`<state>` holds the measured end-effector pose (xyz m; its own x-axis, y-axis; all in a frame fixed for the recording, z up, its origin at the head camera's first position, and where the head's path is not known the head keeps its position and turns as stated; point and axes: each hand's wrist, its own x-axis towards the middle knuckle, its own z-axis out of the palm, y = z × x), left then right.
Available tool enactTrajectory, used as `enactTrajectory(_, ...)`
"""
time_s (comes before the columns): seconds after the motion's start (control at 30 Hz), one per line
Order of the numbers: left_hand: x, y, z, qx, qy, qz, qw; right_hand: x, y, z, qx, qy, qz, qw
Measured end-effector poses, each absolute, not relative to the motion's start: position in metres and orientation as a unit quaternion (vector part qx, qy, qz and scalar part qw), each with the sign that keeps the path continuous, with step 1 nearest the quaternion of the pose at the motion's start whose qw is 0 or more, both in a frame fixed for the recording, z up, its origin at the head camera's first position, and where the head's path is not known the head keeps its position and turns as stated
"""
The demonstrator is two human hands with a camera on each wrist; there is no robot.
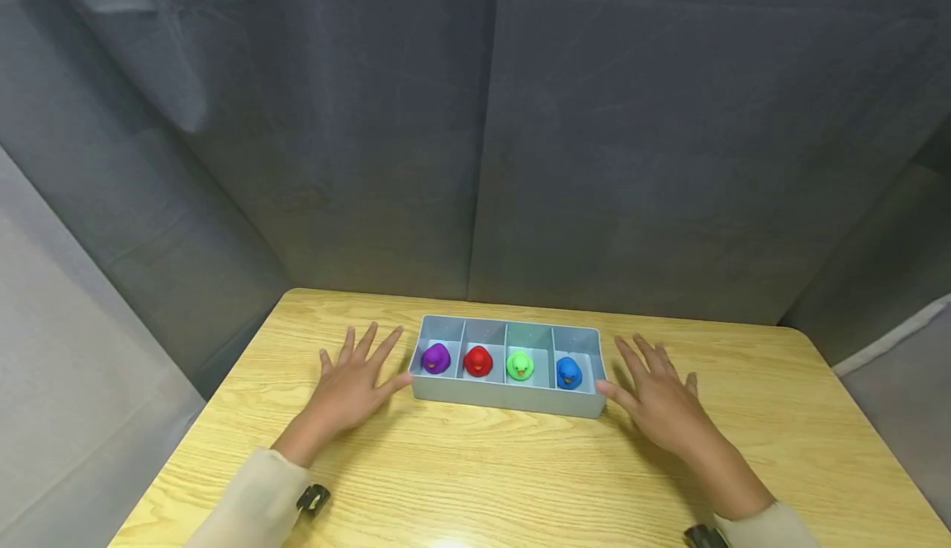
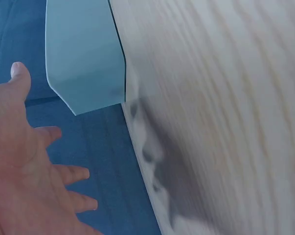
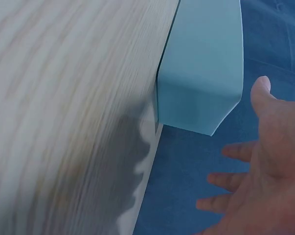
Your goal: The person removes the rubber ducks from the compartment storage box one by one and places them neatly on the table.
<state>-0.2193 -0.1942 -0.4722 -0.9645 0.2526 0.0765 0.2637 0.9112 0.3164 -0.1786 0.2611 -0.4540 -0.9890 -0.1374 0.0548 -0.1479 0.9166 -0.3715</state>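
And here on the far left comes the left hand [image 1: 352, 387], out of its pale sleeve [image 1: 256, 486], fingers spread wide and holding nothing, the thumb just beside the end wall of the divided box [image 1: 490, 395]; the left wrist view shows a gap there. The box stands on the wood-grain worktop [image 1: 461, 461], flat and upright, and it's a full row: purple duck [image 1: 436, 358] in the first compartment, red duck [image 1: 479, 361] in the second, bright green duck [image 1: 520, 365] in the third, blue duck [image 1: 569, 373] in the fourth! Past the other end sits the right hand [image 1: 660, 399], also fanned wide and with nothing in it, its thumb overlapping the box corner from above, yet the right wrist view puts daylight between them. So where do we stand? By my reading, the filling is done: every compartment occupied, no duck in view outside the box, nothing visibly left to place. Neither hand has a grip on anything, so the box is unheld at both ends. Now the count, left to right: two hands, one at each end; one box; four compartments, parted by three dividers [image 1: 505, 354]; and four ducks, one purple, one red, one green, one blue.
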Motion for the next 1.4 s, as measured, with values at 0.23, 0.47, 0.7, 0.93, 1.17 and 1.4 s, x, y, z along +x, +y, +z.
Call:
enactTrajectory(0.23, -0.225, -0.186, -0.472, -0.141, -0.975, -0.171, 0.009, -0.182, 0.255, -0.456, 0.083, -0.978, 0.191, 0.011)
enactTrajectory(0.47, -0.231, -0.177, -0.475, -0.143, -0.974, -0.174, -0.003, -0.184, 0.248, -0.457, 0.089, -0.975, 0.202, 0.001)
enactTrajectory(0.7, -0.237, -0.173, -0.479, -0.146, -0.974, -0.174, -0.013, -0.187, 0.246, -0.461, 0.099, -0.973, 0.206, -0.001)
enactTrajectory(0.93, -0.240, -0.171, -0.479, -0.149, -0.973, -0.174, -0.020, -0.191, 0.244, -0.462, 0.106, -0.969, 0.225, -0.009)
enactTrajectory(1.17, -0.243, -0.169, -0.478, -0.153, -0.969, -0.192, -0.035, -0.197, 0.244, -0.464, 0.121, -0.952, 0.280, -0.038)
enactTrajectory(1.4, -0.248, -0.166, -0.481, -0.163, -0.957, -0.235, -0.052, -0.203, 0.243, -0.466, 0.130, -0.934, 0.330, -0.053)
